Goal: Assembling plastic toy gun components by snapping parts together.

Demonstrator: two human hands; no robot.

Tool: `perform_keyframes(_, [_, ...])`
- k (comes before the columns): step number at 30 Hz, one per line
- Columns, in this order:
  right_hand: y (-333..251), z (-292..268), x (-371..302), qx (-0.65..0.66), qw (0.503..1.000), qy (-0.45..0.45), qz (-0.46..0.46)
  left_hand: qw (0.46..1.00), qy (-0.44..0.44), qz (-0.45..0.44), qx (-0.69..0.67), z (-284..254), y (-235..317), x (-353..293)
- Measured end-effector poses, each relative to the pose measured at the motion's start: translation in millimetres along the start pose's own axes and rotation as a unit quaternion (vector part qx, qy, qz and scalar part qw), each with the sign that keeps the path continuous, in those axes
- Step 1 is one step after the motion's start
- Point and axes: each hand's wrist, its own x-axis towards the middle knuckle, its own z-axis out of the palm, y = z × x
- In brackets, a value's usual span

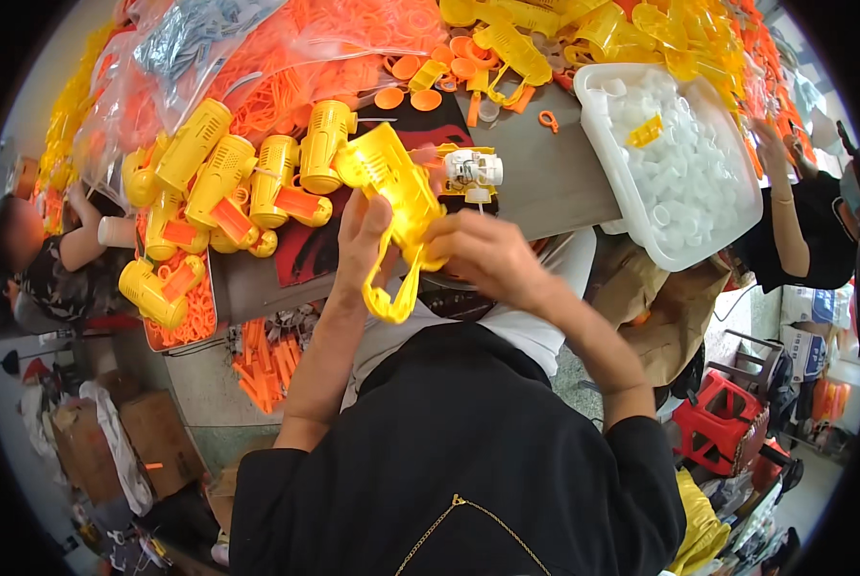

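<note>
A yellow plastic toy-gun shell [391,182] is held up between both hands over the grey table [545,182]. My left hand [361,240] grips its left side and handle loop. My right hand [483,252] pinches its right side near the grip. Just behind it on the table lies a small white and yellow mechanism part [473,171]. To the left stands a row of assembled yellow toy guns [228,182] with orange triggers.
A white tray [727,230] of white caps sits at the right, with one yellow piece in it. Orange discs [420,82], yellow parts and bags of orange parts fill the far side. Other people sit at left [46,259] and right [795,221]. Orange sticks [266,355] lie below the table.
</note>
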Motion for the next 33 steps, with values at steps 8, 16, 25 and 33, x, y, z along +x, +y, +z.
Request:
perform_keyframes(8, [15, 1, -42, -0.037, 0.965, 0.209, 0.155, 0.950, 0.039, 0.039, 0.308, -49, 59, 0])
perform_keyframes(16, [86, -32, -34, 0.038, 0.964, 0.061, 0.257, 0.670, -0.247, 0.057, 0.698, -18, 17, 83])
perform_keyframes(25, [92, -19, -28, 0.005, 0.965, 0.040, 0.260, 0.575, -0.368, -0.015, 0.730, -16, -9, 111])
perform_keyframes(33, [93, -21, -28, 0.012, 0.965, 0.051, 0.257, 0.520, -0.369, -0.079, 0.766, -4, 1, 121])
